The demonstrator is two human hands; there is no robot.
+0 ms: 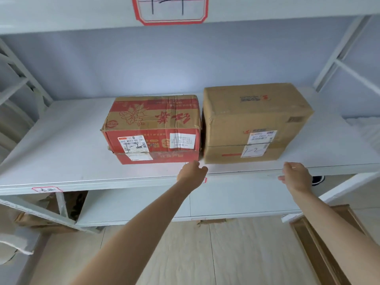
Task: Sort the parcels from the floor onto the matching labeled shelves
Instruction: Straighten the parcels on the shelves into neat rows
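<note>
Nearest the observer, pale wood floor (pixel 185 254) runs under the rack, with a brown carton (pixel 320 239) standing at the right edge and crumpled brown wrapping (pixel 30 221) low on the left.

Both arms reach forward at shelf height. The left hand (pixel 192 171) sits at the front lip of the shelf (pixel 61 161), just below the gap between the two parcels, its fingers loosely curled and holding nothing. The right hand (pixel 298 175) is just below the right front corner of the plain parcel, fingers relaxed and spread, also empty. Neither hand touches a box; judged from this, the parcel has been set down and let go.

On the shelf, the red printed parcel (pixel 152 128) and the plain brown parcel (pixel 255 122) stand side by side, nearly touching, fronts roughly level with each other. The brown one bears a handwritten "1-2" on its label (pixel 255 151), turned outward, presumably so the marking can be checked against the shelf. The red parcel's label (pixel 133 145) carries a scrawl that cannot be read with certainty.

Above, the upper beam carries a red-bordered tag (pixel 170 9) reading "1-1". A tag (pixel 47 189) on this shelf's edge is illegible.
</note>
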